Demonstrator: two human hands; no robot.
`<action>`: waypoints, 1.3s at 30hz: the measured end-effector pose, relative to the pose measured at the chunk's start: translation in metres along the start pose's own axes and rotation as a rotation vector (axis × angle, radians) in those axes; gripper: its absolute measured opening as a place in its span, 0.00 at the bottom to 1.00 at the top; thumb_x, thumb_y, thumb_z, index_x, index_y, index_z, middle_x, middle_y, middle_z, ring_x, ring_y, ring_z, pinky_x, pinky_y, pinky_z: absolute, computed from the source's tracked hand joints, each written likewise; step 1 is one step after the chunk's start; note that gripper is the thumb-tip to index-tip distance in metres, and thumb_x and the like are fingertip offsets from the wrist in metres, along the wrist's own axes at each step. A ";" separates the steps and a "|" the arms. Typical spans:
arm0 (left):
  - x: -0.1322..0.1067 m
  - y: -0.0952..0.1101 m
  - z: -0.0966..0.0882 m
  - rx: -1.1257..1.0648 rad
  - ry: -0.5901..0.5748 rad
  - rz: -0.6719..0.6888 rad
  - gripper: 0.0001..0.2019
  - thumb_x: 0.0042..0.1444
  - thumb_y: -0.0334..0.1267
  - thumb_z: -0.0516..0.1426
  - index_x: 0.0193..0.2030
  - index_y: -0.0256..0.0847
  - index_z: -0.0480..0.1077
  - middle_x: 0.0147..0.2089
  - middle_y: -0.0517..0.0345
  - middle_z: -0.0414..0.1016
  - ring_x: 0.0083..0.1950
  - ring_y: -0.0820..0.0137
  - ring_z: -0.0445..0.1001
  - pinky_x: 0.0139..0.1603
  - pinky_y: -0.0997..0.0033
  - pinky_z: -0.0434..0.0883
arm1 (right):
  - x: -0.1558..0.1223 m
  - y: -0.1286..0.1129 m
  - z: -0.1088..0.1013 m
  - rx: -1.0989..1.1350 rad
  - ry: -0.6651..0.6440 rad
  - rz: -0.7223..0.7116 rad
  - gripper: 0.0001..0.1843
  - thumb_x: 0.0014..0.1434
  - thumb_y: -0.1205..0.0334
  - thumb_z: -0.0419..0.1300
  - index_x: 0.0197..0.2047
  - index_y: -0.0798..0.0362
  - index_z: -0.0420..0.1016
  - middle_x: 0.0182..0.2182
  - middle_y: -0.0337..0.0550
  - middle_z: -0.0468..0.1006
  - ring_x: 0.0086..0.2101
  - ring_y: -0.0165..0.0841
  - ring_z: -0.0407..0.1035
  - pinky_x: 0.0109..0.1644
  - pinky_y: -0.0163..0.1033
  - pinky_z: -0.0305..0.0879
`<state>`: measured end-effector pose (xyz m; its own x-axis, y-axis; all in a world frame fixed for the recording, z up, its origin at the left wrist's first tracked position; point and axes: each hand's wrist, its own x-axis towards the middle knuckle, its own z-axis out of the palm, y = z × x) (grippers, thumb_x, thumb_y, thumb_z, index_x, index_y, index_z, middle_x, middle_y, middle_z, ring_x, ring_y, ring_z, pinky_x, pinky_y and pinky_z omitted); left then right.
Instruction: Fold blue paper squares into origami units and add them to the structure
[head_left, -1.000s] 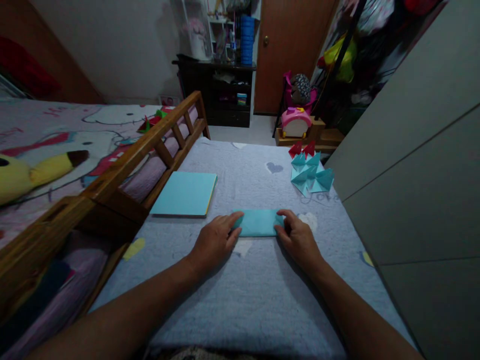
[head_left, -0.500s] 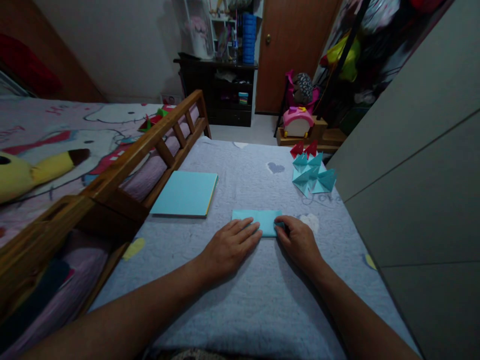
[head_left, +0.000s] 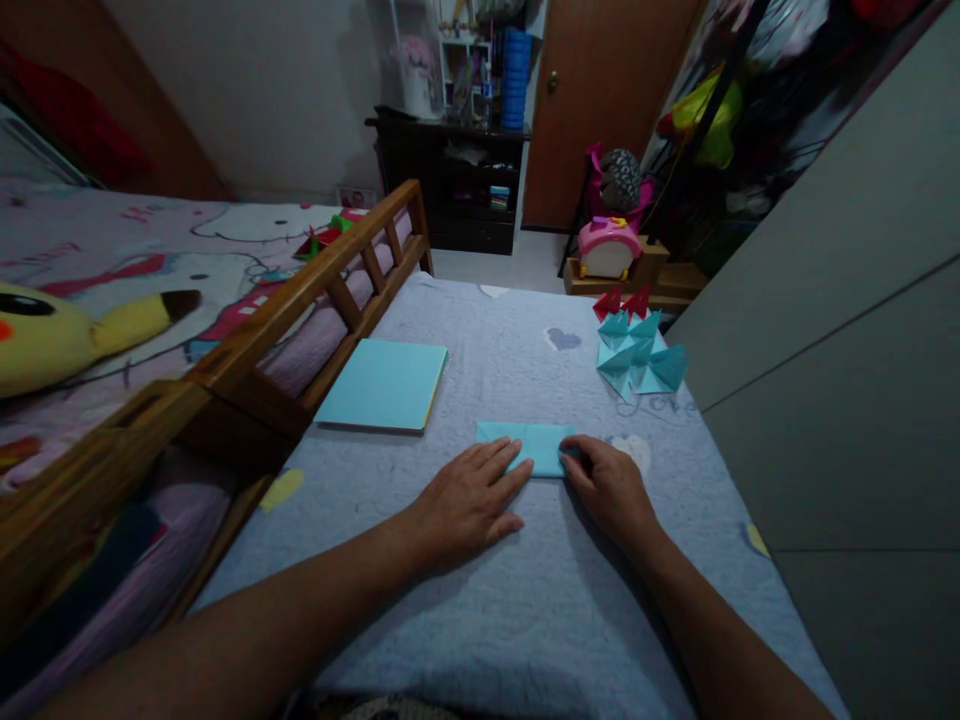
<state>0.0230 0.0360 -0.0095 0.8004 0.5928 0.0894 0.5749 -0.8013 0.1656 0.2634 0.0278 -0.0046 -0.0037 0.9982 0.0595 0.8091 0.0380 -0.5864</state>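
Note:
A folded strip of light blue paper (head_left: pixel 534 440) lies on the lilac bedsheet (head_left: pixel 525 600) in front of me. My left hand (head_left: pixel 469 500) lies flat on its near left part, fingers stretched out and pressing down. My right hand (head_left: pixel 611 490) sits at the strip's right end with curled fingers pinching the edge. A stack of light blue square sheets (head_left: pixel 382 385) rests to the left, apart from both hands. A cluster of folded blue and red paper shapes (head_left: pixel 637 350) sits at the far right of the sheet.
A wooden bed rail (head_left: pixel 300 310) runs along the left, with a yellow plush toy (head_left: pixel 67 335) on the bed beyond it. A grey cupboard wall (head_left: pixel 847 330) bounds the right. A dark shelf unit (head_left: pixel 457 180), a door and toys stand at the back.
My left hand slid from the strip's left end to lie flat across its near edge. The view shifted slightly right. My right hand stayed at the right end.

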 end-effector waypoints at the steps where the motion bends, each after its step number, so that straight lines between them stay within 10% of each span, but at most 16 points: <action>1: -0.001 0.000 0.000 0.002 0.004 -0.008 0.32 0.66 0.50 0.57 0.71 0.39 0.56 0.74 0.39 0.57 0.73 0.52 0.59 0.70 0.52 0.59 | 0.000 0.000 0.000 0.001 0.001 0.002 0.16 0.60 0.59 0.55 0.45 0.56 0.80 0.33 0.48 0.82 0.31 0.39 0.74 0.40 0.42 0.67; 11: -0.004 -0.012 0.006 0.058 0.220 -0.057 0.18 0.71 0.34 0.49 0.63 0.32 0.67 0.64 0.39 0.71 0.65 0.54 0.70 0.64 0.51 0.70 | 0.001 0.003 0.000 -0.011 0.017 -0.004 0.17 0.59 0.57 0.55 0.44 0.54 0.81 0.32 0.47 0.83 0.30 0.38 0.75 0.38 0.41 0.68; 39: -0.004 -0.009 0.008 0.060 0.135 -0.091 0.22 0.66 0.27 0.48 0.66 0.29 0.64 0.68 0.35 0.66 0.69 0.53 0.66 0.66 0.53 0.67 | -0.004 0.007 -0.007 0.119 -0.019 -0.052 0.15 0.56 0.54 0.59 0.42 0.51 0.81 0.28 0.42 0.78 0.26 0.35 0.68 0.31 0.40 0.64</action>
<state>0.0157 0.0403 -0.0190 0.7164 0.6657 0.2088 0.6567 -0.7445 0.1204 0.2728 0.0242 -0.0032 -0.0558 0.9954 0.0778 0.7321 0.0938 -0.6747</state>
